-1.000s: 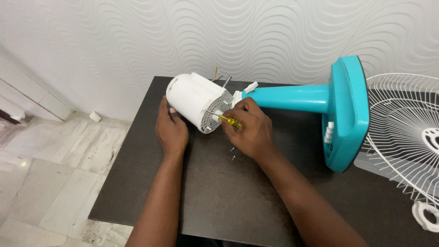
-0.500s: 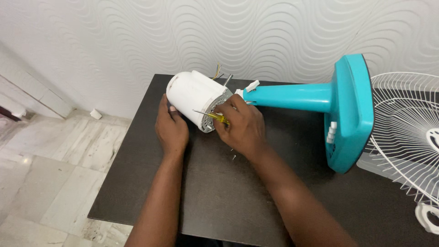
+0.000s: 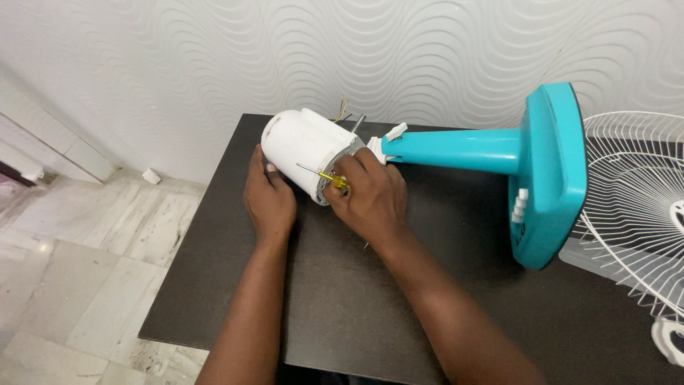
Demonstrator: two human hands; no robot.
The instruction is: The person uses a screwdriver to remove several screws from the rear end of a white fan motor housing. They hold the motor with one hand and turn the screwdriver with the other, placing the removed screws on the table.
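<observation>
Two risks: right hand [image 3: 367,199] clenched on yellow-handled screwdriver [image 3: 324,176] could slip off white cylindrical plastic motor housing [image 3: 306,153] lying on dark table [image 3: 356,299], left hand [image 3: 269,199] only cupping it, loose screws rolling

Motor housing [image 3: 306,151] lies on table [image 3: 342,299], fan grille [image 3: 634,199] far right.
</observation>
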